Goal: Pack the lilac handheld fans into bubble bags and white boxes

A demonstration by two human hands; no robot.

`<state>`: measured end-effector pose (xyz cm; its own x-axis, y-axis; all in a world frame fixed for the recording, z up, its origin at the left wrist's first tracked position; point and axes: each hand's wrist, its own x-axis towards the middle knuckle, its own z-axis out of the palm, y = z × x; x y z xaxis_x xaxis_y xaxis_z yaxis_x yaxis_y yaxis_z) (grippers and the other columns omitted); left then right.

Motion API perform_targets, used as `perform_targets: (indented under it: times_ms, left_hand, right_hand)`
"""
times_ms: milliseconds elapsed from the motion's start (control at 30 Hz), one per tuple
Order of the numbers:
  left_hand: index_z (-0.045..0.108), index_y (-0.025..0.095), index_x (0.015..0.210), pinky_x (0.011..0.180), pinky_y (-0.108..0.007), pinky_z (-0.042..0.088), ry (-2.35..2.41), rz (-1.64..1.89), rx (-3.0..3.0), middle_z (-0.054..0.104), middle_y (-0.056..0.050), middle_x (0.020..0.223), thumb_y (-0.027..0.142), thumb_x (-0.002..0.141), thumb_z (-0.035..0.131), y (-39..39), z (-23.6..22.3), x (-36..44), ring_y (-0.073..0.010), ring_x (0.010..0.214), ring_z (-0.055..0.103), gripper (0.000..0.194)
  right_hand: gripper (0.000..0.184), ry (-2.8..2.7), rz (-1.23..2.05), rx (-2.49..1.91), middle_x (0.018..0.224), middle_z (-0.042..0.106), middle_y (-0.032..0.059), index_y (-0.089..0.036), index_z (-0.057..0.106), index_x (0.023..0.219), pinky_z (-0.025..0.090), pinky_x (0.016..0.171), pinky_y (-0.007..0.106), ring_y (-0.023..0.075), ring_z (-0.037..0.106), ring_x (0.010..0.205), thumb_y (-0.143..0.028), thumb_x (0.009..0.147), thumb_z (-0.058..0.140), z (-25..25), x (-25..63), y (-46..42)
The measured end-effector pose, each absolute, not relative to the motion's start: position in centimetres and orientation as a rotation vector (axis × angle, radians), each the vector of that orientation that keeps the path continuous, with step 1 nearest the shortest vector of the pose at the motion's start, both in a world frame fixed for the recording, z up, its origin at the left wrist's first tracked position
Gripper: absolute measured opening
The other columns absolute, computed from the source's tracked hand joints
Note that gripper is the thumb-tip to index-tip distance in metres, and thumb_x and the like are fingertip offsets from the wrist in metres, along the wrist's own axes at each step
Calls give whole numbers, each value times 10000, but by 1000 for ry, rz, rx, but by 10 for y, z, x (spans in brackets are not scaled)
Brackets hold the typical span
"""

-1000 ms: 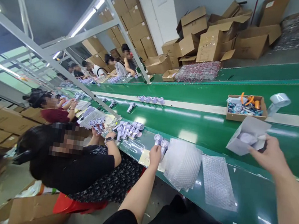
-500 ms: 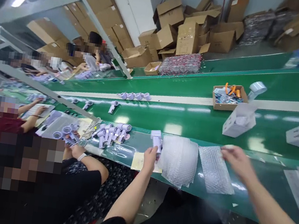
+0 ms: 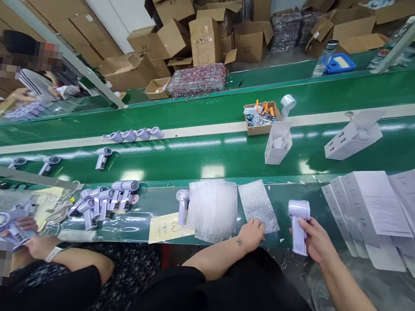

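Observation:
My right hand [image 3: 318, 239] grips a pale lilac handheld fan [image 3: 298, 235] by its handle, head up, above the bench's near edge. My left hand [image 3: 252, 235] has its fingers curled at the near edge of a single bubble-wrap bag [image 3: 259, 201]. Left of that bag lies a stack of bubble-wrap bags [image 3: 212, 208]. Another handheld fan [image 3: 182, 206] rests against the stack's left side, partly over a yellow handwritten paper [image 3: 162, 227].
White boxes [image 3: 352, 140] [image 3: 278, 147] stand open on the green belt near a small carton of parts [image 3: 260, 128]. Folded white box blanks [image 3: 382, 200] lie at right. A pile of fans [image 3: 103, 200] and a co-worker's hands [image 3: 35, 243] are at left.
My right hand has set a white box on the belt and now holds a fan that was in my left hand. My left hand has moved right to the single bag. The view has swung right.

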<state>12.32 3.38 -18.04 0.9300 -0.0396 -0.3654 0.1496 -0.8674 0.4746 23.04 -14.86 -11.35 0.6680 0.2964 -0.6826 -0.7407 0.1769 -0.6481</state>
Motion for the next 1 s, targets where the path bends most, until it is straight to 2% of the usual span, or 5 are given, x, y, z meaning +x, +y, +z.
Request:
perform_targets:
  times_ms: [300,433,667,767,1000]
  left_hand:
    - [631,161,874,795,-276,445,341,-295,2245,641,-46,864,173,858,436,35,-159,142,-159,842,574,195]
    - [596,154,823,661,-243,440,600,-113,1878,581,6,681,180,829,436,33,-139,141,-125,666,537,162]
    - [593,161,805,802,-340,411,-23,57,2358,570,-82,793,168,816,418,25,-97,135,-197,827,511,175]
    - [592,155,856,797,-353,404,-316,-26,2540,564,-104,821,129,802,393,25,-92,125,-214,839,503,208]
    - [587,147,878,825,-335,410,-278,-81,2539,579,-113,870,164,791,450,0,-88,123,-216,864,517,163]
  right_hand:
    - [556,254,1265,-977,806,625,-5,-280,471,1157,550,540,289,185,637,735,-238,670,737,-112,192,-161]
    - [492,168,1298,-1029,748,626,14,-237,474,1149,536,503,276,178,627,675,-268,713,701,-119,203,-148]
    - [337,198,1269,-1132,758,615,5,-228,488,921,551,478,313,198,631,688,-281,691,728,-114,207,-158]
    - [399,240,1179,-1079,806,620,-21,-270,486,976,554,470,321,178,622,660,-234,670,740,-107,204,-157]
    - [264,408,1110,-898,694,631,-21,-244,479,874,552,519,312,181,639,606,-202,705,677,-108,191,-148]
